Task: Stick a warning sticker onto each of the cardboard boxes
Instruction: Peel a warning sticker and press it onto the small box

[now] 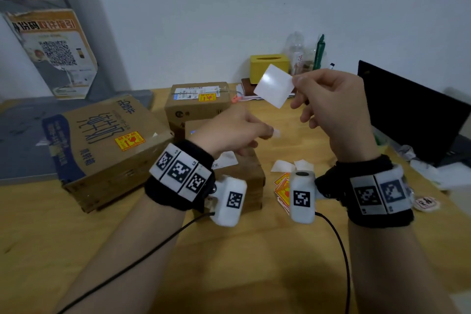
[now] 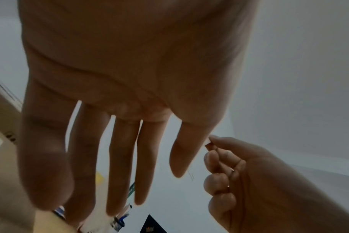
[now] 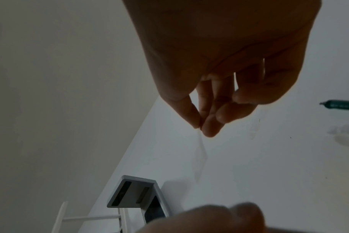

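My right hand (image 1: pixel 295 83) is raised over the table and pinches a corner of a white glossy sticker sheet (image 1: pixel 275 85) between thumb and forefinger; the right wrist view shows the pinch (image 3: pixel 199 127) with the sheet (image 3: pixel 201 149) edge-on. My left hand (image 1: pixel 267 132) reaches out below it, fingers straight (image 2: pixel 119 173) and holding nothing I can make out. A large cardboard box (image 1: pixel 102 160) on the left carries a yellow warning sticker (image 1: pixel 130 141). The back box (image 1: pixel 193 109) has one (image 1: pixel 207 97) too. A dark brown box (image 1: pixel 251 181) sits under my left wrist.
A pile of yellow-red stickers (image 1: pixel 281 190) and peeled white backings (image 1: pixel 283 166) lie on the wooden table (image 1: pixel 254 250). Behind stand a yellow tissue box (image 1: pixel 269 67), bottles (image 1: pixel 297 53) and a green pen (image 1: pixel 318 52). A black laptop (image 1: pixel 413 112) occupies the right side, a poster stand (image 1: pixel 51 51) the far left.
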The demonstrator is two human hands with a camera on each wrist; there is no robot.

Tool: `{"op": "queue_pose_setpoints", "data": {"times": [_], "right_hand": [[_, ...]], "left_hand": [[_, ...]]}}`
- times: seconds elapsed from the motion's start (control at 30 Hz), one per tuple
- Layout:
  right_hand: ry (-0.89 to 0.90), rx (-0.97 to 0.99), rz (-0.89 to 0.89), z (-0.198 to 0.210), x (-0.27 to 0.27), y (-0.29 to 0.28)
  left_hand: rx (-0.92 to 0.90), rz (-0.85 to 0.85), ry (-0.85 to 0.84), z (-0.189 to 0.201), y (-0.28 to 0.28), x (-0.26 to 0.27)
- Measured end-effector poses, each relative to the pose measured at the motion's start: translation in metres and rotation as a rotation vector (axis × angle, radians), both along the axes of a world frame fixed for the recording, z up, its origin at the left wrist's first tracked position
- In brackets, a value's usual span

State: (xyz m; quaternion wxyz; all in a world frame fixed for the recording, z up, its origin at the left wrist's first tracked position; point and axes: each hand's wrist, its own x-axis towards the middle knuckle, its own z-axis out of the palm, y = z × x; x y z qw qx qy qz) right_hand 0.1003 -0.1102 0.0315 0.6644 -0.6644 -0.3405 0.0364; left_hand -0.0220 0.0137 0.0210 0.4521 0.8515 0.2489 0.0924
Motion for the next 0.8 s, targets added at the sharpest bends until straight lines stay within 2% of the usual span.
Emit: {"op": "queue_pose_setpoints", "data": {"times": [0.1, 0.3, 0.4, 0.6, 0.8], "right_hand": [[-0.025, 0.002, -0.019, 0.002, -0.004, -0.009], [-0.045, -0.039, 0.081, 0.003, -0.019, -0.012], [-0.030, -0.066, 0.178, 0.003, -0.031, -0.009], [0.024, -0.102, 0.279, 0.002, -0.049, -0.001], [0.001, -0.196, 0.335, 0.003, -0.059, 0.001]], "left_hand": [[-0.025, -0.018, 0.008, 0.002, -0.004, -0.006], [-0.256, 0.128, -0.278, 0.019, 0.000, -0.033], [-0.322, 0.197, -0.343, 0.021, 0.005, -0.045], [-0.274, 0.267, -0.416, 0.014, 0.011, -0.064], [-0.225, 0.322, -0.428, 0.009, 0.016, -0.079]]}}
